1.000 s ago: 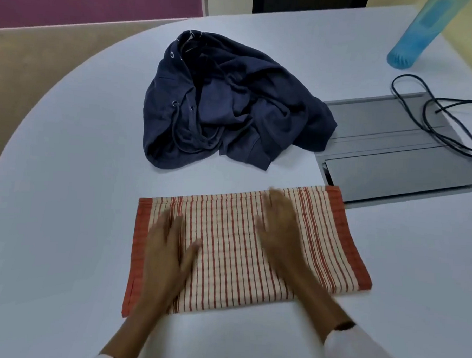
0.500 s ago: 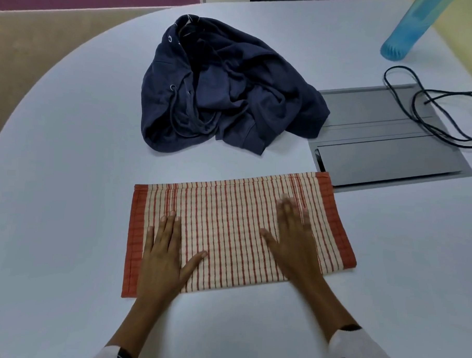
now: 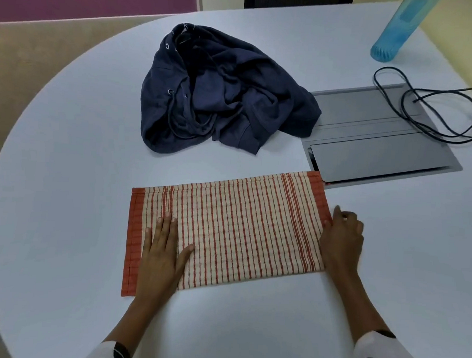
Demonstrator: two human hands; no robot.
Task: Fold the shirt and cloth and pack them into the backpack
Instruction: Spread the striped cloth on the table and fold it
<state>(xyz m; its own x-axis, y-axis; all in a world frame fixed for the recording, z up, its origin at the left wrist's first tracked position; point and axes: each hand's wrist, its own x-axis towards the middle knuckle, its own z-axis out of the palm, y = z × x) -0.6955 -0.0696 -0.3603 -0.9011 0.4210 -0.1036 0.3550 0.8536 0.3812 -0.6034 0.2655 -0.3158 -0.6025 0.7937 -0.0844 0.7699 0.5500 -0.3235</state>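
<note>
Left hand flat on cloth | right hand curled at its 3 o'clock edge, grip unclear | lift carelessly and your fold skews.

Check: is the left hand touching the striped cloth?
Touching. Head view shows the left hand lying flat, fingers straight, on the striped cloth.

Colours and patterns on the table.
Cloth: cream with red stripes, orange end borders. Shirt: dark navy. Table: white. Bottle: translucent blue. Panel: grey. Cable: black. Sleeves: white with black dots.
</note>
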